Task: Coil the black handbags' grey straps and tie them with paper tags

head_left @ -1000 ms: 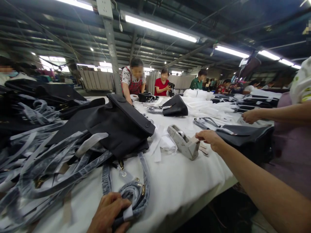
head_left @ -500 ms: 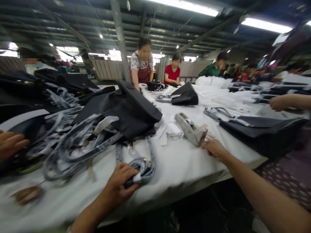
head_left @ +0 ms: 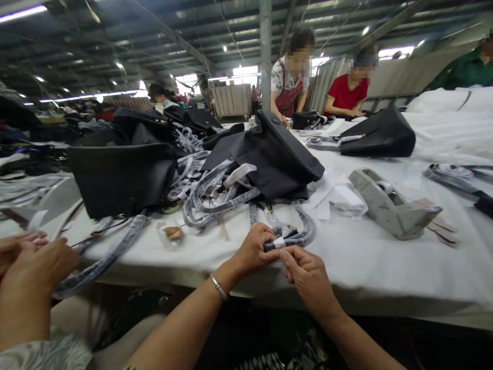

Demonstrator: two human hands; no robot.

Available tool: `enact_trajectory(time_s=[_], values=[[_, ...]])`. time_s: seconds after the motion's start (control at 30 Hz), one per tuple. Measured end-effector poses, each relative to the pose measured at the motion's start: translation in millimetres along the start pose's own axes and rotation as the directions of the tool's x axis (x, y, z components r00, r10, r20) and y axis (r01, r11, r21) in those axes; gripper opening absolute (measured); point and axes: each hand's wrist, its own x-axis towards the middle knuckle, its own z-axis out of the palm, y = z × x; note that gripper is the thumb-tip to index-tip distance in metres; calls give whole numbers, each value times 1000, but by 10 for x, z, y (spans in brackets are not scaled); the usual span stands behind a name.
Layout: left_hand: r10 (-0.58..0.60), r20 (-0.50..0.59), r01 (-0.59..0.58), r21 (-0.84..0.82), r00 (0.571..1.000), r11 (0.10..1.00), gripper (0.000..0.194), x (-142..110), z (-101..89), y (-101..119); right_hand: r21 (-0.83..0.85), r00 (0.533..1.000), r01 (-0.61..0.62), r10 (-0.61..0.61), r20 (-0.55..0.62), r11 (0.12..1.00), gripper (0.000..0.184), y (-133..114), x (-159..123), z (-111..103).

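My left hand (head_left: 257,250) is closed round a coiled bag strap (head_left: 293,237) in clear plastic wrap. A white band (head_left: 279,242) circles the bundled strap between my two hands. Thumb and fingers pinched, my right hand (head_left: 303,264) touches the bundle right by this band; anything between its fingertips is too small to make out. The strap leads up to a black bag (head_left: 265,156) that lies tilted on the table behind my hands. To the right of the hands stands a grey tape dispenser (head_left: 389,205).
Brown strips (head_left: 442,229) lie beside the dispenser, white paper (head_left: 342,200) to its left. Another black bag (head_left: 123,174) and a co-worker's hands (head_left: 38,262) are at left. A further bag (head_left: 379,134) lies farther back on the white-covered table (head_left: 346,282). Co-workers stand across it.
My right hand has left the tape dispenser and come to the strap bundle in my left hand. My view has turned left, bringing more of the neighbour's bag and hands into sight.
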Motion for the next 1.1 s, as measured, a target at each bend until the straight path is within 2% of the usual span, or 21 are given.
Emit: enact_trajectory(time_s=[0.1, 0.27, 0.43, 0.53, 0.67, 0.8, 0.9, 1.1], values=[[-24, -23, 23, -49, 999, 999, 14, 5, -11, -25, -88, 998, -28, 24, -52, 996, 35, 63, 104, -20], [10, -28, -13, -109, 1000, 994, 10, 2, -10, -49, -141, 991, -83, 66, -119, 987, 42, 54, 159, -19], [15, -7, -15, -121, 1000, 993, 9, -3, -8, -47, -76, 973, -155, 139, -187, 985, 43, 95, 199, 45], [23, 14, -21, -130, 1000, 991, 7, 5, -36, -40, -35, 965, -191, 181, -189, 981, 43, 119, 215, 33], [38, 79, -21, -204, 996, 979, 14, 35, -84, -37, -41, 958, -225, 213, -195, 974, 44, 98, 219, 14], [-59, 68, 72, -213, 996, 974, 27, 74, -56, -39, -111, 957, -207, 178, -227, 972, 46, 71, 227, 32], [-118, 26, 121, -189, 993, 974, 31, 88, -7, -34, -74, 963, -202, 184, -197, 977, 44, 76, 228, 24], [-126, 55, 136, -258, 991, 957, 32, 79, -28, -13, 138, 939, -330, 339, -48, 934, 33, 85, 199, -36]])
